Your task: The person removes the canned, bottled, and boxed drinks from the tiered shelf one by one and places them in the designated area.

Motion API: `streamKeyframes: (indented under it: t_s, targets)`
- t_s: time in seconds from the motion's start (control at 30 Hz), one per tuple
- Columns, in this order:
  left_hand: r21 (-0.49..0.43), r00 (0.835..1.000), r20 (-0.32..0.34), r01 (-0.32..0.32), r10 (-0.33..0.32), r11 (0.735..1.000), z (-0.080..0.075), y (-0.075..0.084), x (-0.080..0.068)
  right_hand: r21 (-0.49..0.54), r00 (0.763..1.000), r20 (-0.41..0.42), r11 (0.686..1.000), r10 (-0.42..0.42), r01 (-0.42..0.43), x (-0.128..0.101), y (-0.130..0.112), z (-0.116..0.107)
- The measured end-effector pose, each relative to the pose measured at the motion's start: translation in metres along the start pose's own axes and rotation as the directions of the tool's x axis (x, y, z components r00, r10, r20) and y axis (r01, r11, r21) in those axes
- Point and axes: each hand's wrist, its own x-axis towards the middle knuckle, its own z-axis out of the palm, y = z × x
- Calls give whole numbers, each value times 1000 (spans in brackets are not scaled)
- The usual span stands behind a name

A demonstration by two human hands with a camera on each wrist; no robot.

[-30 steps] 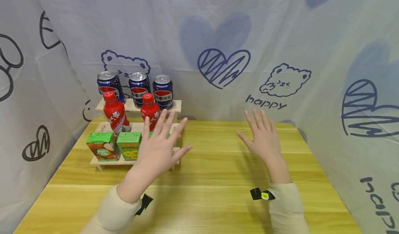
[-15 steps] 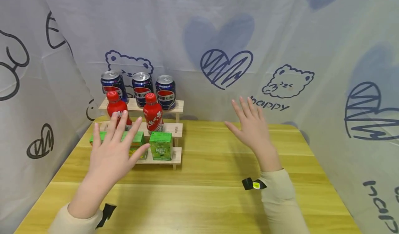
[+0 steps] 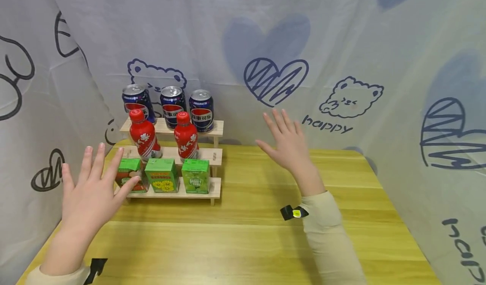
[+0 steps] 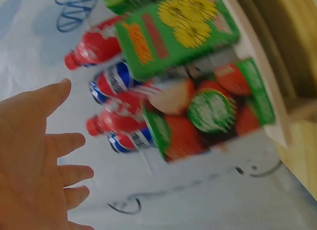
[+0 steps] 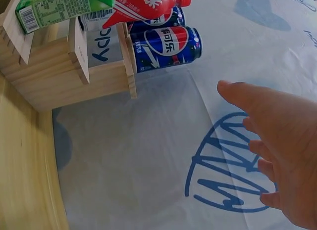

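A stepped wooden rack [image 3: 214, 191] stands at the table's back left. Three blue cola cans [image 3: 201, 110] fill its top step, two red bottles [image 3: 186, 138] the middle one, three green drink cartons [image 3: 162, 175] the lowest. My left hand [image 3: 90, 183] hovers open with spread fingers just left of the rack, its thumb overlapping the leftmost carton [image 3: 129, 172] in the head view. My right hand [image 3: 285, 140] is open and raised to the right of the rack, holding nothing. In the left wrist view the left hand [image 4: 34, 161] is apart from the cartons [image 4: 208, 111]. The right wrist view shows the right hand [image 5: 277, 151] apart from a can [image 5: 166, 47].
The wooden table [image 3: 250, 242] is walled on three sides by a pale cloth [image 3: 341, 44] printed with hearts and bears. A black tag [image 3: 290, 212] sits on the right sleeve.
My left hand has swung from in front of the rack to its left side, uncovering the cartons. My right hand has drifted left and farther back, toward the rack.
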Motion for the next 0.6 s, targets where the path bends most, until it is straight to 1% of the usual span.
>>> streamKeyframes:
  t_s: [0.1,0.2,0.37,0.47,0.6]
  targets:
    - [-3,1000,14,8,-8,1000,6,-14,-2,-5,1000,-1,1000,-17,17,5,-5,-1]
    - [-3,1000,15,16,-16,1000,9,-26,-4,-17,999,-13,999,-39,39,12,-12,-3]
    - [-4,999,31,27,-27,1000,17,-39,-8,-18,997,-33,998,-69,68,22,-23,-7]
    - [-5,998,55,23,-23,1000,24,-46,-10,-9,996,-34,996,-87,86,28,-30,-9]
    - [-2,994,109,5,-5,1000,35,-56,-13,-5,993,-32,994,-110,109,36,-39,-11]
